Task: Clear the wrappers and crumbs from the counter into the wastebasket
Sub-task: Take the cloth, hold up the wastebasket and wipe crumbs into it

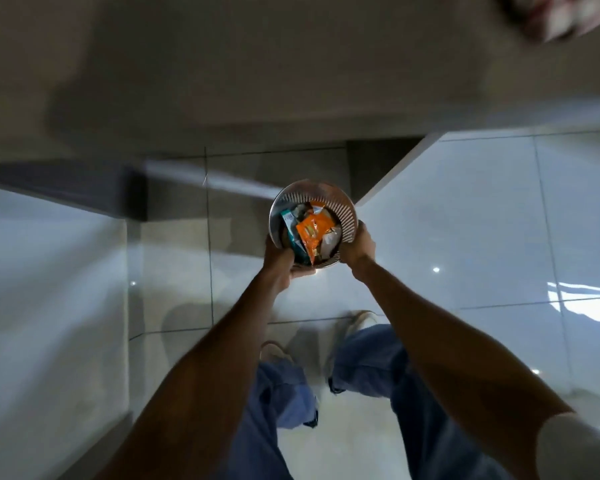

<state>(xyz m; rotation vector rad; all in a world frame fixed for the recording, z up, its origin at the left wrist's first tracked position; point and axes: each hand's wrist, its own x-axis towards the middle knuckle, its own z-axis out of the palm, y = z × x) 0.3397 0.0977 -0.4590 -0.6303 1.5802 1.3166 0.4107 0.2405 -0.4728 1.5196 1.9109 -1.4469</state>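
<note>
A round perforated metal wastebasket [346, 209] is low over the tiled floor, seen from straight above. Inside it lie an orange wrapper [313, 232], a teal wrapper [288, 221] and some pale crumpled ones. My left hand [278, 259] grips the basket's near left rim. My right hand [358, 245] grips its right side. Both arms reach down in front of me. The counter [291, 64] is a blurred grey slab beyond the basket.
Glossy white floor tiles [465, 220] spread left and right, with a shadowed strip at the counter's base. My feet in pale shoes [361, 320] and blue jeans stand just behind the basket. A blurred red-and-white object [555, 15] sits at the top right.
</note>
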